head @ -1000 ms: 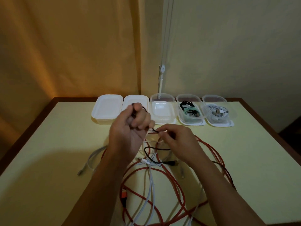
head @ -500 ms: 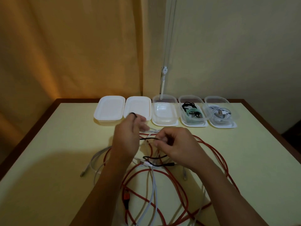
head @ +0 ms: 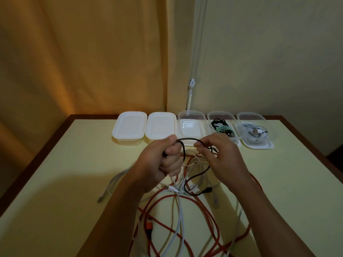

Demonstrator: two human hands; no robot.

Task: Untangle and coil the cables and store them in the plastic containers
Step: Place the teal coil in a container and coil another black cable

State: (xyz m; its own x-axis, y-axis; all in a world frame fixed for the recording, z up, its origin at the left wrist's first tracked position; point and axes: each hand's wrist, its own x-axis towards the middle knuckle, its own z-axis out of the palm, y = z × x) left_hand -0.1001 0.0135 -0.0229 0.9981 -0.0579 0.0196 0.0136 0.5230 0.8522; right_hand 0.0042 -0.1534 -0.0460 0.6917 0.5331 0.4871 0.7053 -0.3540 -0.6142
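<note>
Five containers [head: 191, 127] in a row: two lidded, one open and bare, two holding coiled cables. Left hand [head: 161, 160] clenching, right hand [head: 217, 156] pinching black cable [head: 187, 140].

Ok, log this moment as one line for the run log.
step: coiling black cable | left hand: grips coil | right hand: pinches cable | empty open container: waiting
</note>
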